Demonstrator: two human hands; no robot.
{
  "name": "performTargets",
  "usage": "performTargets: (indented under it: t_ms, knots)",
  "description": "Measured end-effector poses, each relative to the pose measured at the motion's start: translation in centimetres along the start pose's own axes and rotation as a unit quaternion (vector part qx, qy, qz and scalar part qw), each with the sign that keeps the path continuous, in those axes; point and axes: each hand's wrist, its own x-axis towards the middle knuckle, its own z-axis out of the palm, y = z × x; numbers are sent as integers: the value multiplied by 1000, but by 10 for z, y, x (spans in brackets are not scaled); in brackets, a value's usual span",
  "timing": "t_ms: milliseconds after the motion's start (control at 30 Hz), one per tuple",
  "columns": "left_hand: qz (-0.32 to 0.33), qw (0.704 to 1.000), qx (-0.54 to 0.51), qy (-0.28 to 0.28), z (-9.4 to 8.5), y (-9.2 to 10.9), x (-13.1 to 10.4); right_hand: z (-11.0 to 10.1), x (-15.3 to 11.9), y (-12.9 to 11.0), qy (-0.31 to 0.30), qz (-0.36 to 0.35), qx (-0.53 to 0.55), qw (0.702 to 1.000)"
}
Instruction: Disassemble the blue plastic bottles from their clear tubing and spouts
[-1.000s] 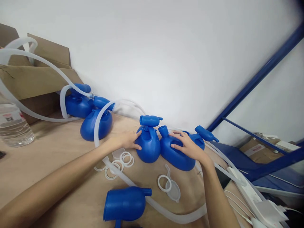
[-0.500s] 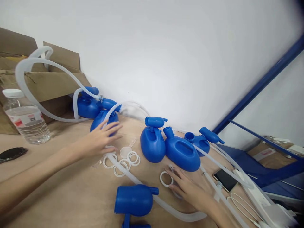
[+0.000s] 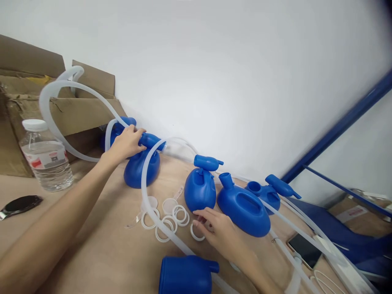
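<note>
My left hand is curled around the narrow hose end of a blue cap, with finger and thumb on either side of the blue plastic. That cap lies tilted on a blue urinal bottle at the back left. Bent low over the table, my right hand has its fingertips at a white ring, in front of another blue urinal bottle. Several loose white rings and clear round discs lie left of it. A blue cap with a spout sits at the near edge, partly cut off.
Translucent hose arcs across the table. A cardboard box, a water bottle and a dark watch are at left. More blue urinal bottles, a phone and a white power strip are at right.
My left hand has moved up and back from above the rings to the blue cap. My right hand has shifted left, and the white ring has moved left with it. The view has turned slightly.
</note>
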Motion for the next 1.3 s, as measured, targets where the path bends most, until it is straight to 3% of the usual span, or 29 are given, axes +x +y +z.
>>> performTargets:
  t_ms: [133, 267, 333, 433, 500, 600, 667, 933, 1300]
  knots:
    - [68, 997, 19, 35, 29, -8, 13, -9, 54, -19, 61, -52, 10, 997]
    - [55, 995, -1, 87, 43, -6, 19, 3, 153, -22, 57, -30, 53, 997]
    - [56, 992, 19, 111, 42, -5, 19, 16, 206, -18, 90, -8, 115, 989]
    - [109, 991, 4, 77, 34, -6, 19, 40, 265, -16, 106, 30, 277, 955]
    - [114, 993, -20, 36, 29, -7, 19, 55, 284, -18, 97, -2, 401, 911]
    - [92, 995, -30, 9, 25, -8, 18, 67, 289, -20, 91, -64, 502, 858]
    - [99, 994, -42, 4, 24, -7, 18, 68, 285, -17, 87, -81, 513, 850]
    - [129, 988, -83, -11, 29, -7, 20, 56, 276, 6, 38, -112, 439, 891]
    - [125, 985, -111, -41, 26, -6, 21, 49, 273, 16, -1, -116, 459, 881]
